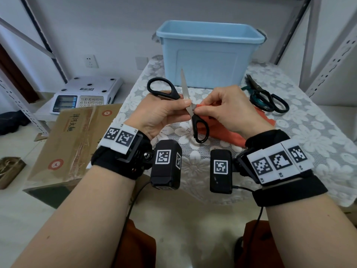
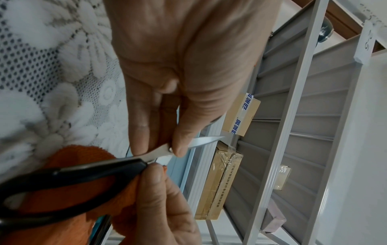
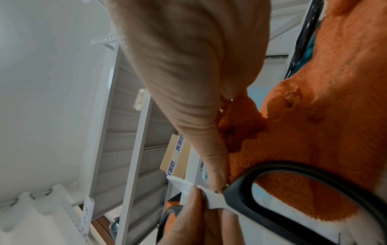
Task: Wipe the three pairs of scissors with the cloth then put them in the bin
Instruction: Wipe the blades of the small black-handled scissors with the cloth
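My left hand pinches a pair of black-handled scissors at the pivot, blades spread wide, one blade pointing up toward the blue bin. My right hand pinches a fold of the orange cloth against the other blade, which it hides. The rest of the cloth lies on the table. The left wrist view shows my left hand on the scissors beside the cloth. In the right wrist view my right hand holds the cloth by the scissors handle. Two other pairs of scissors lie right of the bin.
The table wears a white lace cloth. To its left stand a weighing scale and a cardboard box. Grey metal shelf posts rise on both sides behind the table.
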